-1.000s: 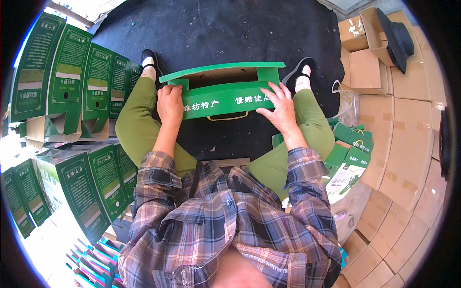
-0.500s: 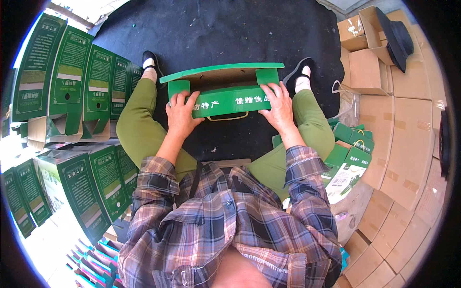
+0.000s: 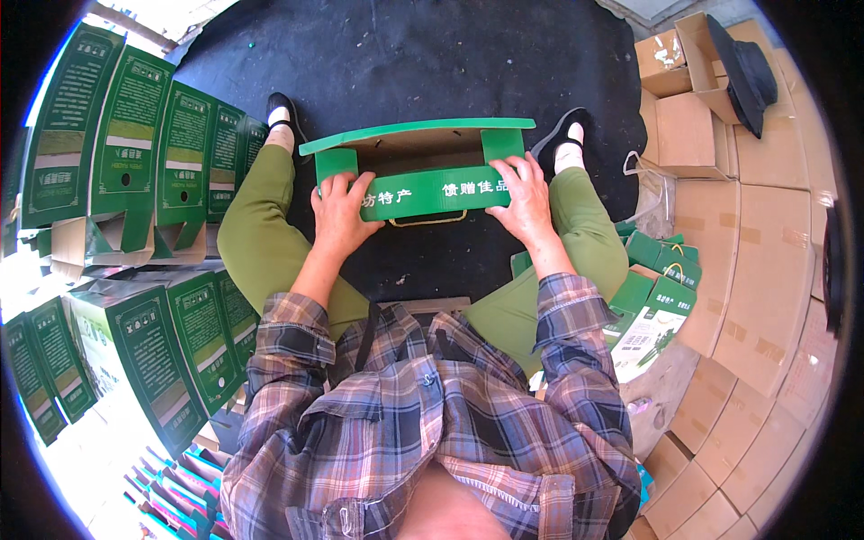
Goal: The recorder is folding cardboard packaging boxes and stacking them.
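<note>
On the green box (image 3: 427, 176), bent fingers (image 3: 519, 168)

There are two hands (image 3: 342, 216), one held box (image 3: 427, 180) and two black shoes (image 3: 568, 126).

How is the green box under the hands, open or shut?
Open: the green box shows its brown inside between far flap and near panel.

Wide fisheye from the head, looking down, near the hands (image 3: 342, 214)
</note>
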Available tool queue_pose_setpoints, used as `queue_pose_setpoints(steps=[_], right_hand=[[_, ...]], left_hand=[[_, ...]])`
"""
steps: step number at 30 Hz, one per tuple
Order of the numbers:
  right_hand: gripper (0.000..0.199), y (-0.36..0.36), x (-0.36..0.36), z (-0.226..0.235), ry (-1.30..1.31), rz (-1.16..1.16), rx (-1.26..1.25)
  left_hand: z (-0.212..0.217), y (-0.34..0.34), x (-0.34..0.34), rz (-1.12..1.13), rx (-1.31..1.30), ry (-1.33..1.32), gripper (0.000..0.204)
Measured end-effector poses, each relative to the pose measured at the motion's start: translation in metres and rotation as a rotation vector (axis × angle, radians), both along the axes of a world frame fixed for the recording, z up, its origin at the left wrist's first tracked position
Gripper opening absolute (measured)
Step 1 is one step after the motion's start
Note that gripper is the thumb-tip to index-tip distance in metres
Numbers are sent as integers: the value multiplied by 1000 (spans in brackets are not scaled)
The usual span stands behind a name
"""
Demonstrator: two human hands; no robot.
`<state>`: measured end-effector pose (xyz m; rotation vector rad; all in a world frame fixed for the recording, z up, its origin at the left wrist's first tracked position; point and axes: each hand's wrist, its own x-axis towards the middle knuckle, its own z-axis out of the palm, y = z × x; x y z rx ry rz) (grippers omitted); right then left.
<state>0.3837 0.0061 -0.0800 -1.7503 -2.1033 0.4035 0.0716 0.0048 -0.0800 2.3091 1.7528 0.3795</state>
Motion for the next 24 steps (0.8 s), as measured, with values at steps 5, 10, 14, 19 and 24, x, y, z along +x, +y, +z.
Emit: queue_pose_setpoints(steps=[5, 10, 14, 19, 24], right_hand=[[80, 2, 2, 2, -69, 25, -75], [85, 2, -6, -2, -179, 29, -84], [84, -1, -14, 3, -180, 10, -92], [83, -6, -9, -8, -34, 3, -101], [85, -3, -3, -9, 15, -40, -82]], left_hand=[[-5, 4, 2, 3, -64, 49, 83], [-7, 4, 6, 19, -36, 184, 90], [-3, 0, 6, -36, 0, 268, 97], [1, -3, 2, -147, -48, 283, 85], [0, -17, -4, -203, -52, 11, 71]])
